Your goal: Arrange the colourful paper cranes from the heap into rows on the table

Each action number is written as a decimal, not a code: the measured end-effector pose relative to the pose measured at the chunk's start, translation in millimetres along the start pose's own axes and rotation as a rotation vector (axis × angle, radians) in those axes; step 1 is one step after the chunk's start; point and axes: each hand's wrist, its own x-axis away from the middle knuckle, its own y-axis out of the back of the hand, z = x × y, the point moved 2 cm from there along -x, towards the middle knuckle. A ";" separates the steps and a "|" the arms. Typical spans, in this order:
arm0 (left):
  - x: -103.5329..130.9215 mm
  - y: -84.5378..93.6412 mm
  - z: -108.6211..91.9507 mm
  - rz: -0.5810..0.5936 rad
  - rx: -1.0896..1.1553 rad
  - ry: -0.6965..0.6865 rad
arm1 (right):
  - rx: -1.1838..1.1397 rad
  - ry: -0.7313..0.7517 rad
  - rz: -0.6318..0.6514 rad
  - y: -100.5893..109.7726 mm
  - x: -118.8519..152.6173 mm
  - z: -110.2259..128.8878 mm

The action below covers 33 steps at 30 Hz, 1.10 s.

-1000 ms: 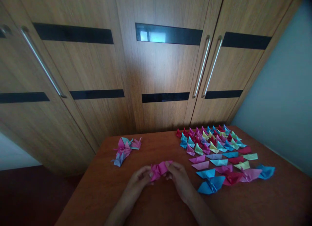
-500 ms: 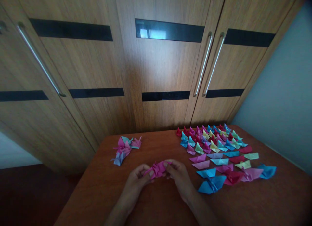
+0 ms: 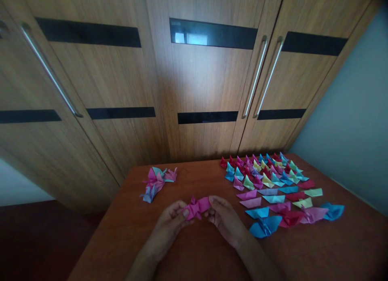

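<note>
A bright pink folded paper piece [image 3: 197, 207] is held just above the table between my two hands. My left hand [image 3: 173, 221] pinches its left end, thumb on top. At the opposite end, the thumb and fingers of my right hand [image 3: 223, 216] grip a flat pink flap. Small points stick up and down from the middle of the paper. Closest on the right lies a blue folded paper piece [image 3: 265, 226], beside red and pink ones of similar shape. Fingertips under the pink paper are partly hidden.
Rows of small colourful folded paper pieces [image 3: 263, 174] cover the table's right side. A small heap of pink, purple and mint origami [image 3: 155, 180] lies at the back left. Behind the brown table [image 3: 121, 240] stands a wooden wardrobe [image 3: 206, 79]; a wall rises on the right.
My right hand has shifted slightly right, and the pink paper now shows more of its flat right flap. The view has tilted a little; the other paper pieces stay put.
</note>
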 end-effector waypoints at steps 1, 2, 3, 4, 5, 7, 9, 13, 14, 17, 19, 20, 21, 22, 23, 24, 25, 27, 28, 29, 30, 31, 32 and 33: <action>0.6 -0.5 -0.9 0.008 0.005 0.003 | -0.008 -0.004 -0.003 0.8 -0.1 0.2; 1.2 -1.0 -1.8 0.016 0.010 0.007 | -0.012 -0.004 -0.004 1.7 -0.2 0.5; 1.8 -1.7 -2.6 0.026 0.013 0.011 | -0.011 -0.002 -0.003 2.7 -0.3 0.9; 2.4 -2.4 -3.3 0.034 0.015 0.016 | -0.004 0.001 0.003 3.6 -0.3 1.5; 3.0 -3.1 -3.9 0.041 0.015 0.019 | 0.010 0.006 0.013 4.4 -0.3 2.5; 3.8 -4.4 -4.7 0.051 0.014 0.024 | 0.048 0.020 0.036 5.3 0.1 5.1; 4.1 -5.1 -5.1 0.060 0.018 0.027 | 0.086 0.038 0.048 5.7 0.6 8.4; 3.4 -4.5 -5.0 0.061 0.020 0.044 | 0.185 0.071 0.010 6.9 0.9 14.0; 3.0 -4.1 -5.0 0.053 0.016 0.049 | 0.236 0.088 -0.013 7.5 0.6 15.1; 1.8 -3.1 -5.0 0.025 -0.017 0.065 | 0.468 0.180 -0.100 9.1 -0.6 17.5; 1.1 -2.4 -4.2 0.009 -0.058 0.078 | 0.640 0.244 -0.143 9.5 -1.5 17.7; 0.8 -1.9 -3.3 0.001 -0.080 0.083 | 0.713 0.274 -0.161 9.7 -1.9 17.4; 0.4 -1.3 -2.2 -0.007 -0.100 0.085 | 0.770 0.302 -0.180 10.0 -2.1 17.0; -0.1 -0.3 -0.8 -0.018 -0.120 0.083 | 0.812 0.326 -0.198 10.4 -2.3 16.7; -0.7 0.8 0.8 -0.033 -0.140 0.079 | 0.841 0.351 -0.222 11.0 -2.3 16.6; -1.4 2.0 2.4 -0.055 -0.161 0.075 | 0.864 0.381 -0.251 11.7 -2.0 16.9; -2.2 3.4 3.9 -0.083 -0.181 0.072 | 0.885 0.417 -0.288 12.4 -1.5 17.6; -3.8 5.5 6.3 -0.144 -0.205 0.064 | 0.930 0.505 -0.373 12.7 0.4 19.7; -4.6 6.0 7.0 -0.169 -0.204 0.056 | 0.952 0.543 -0.408 12.0 1.6 20.4; -5.2 6.2 7.5 -0.188 -0.195 0.047 | 0.973 0.562 -0.424 10.6 2.6 20.3; -5.7 6.1 7.7 -0.203 -0.180 0.037 | 0.995 0.559 -0.414 8.5 3.3 19.3; -6.0 5.7 7.8 -0.211 -0.161 0.027 | 1.020 0.538 -0.376 5.6 3.7 17.5; -6.3 5.2 8.0 -0.214 -0.143 0.019 | 1.050 0.511 -0.315 2.2 3.9 15.0; -6.5 4.5 8.2 -0.213 -0.127 0.017 | 1.078 0.488 -0.247 -1.5 4.1 12.3</action>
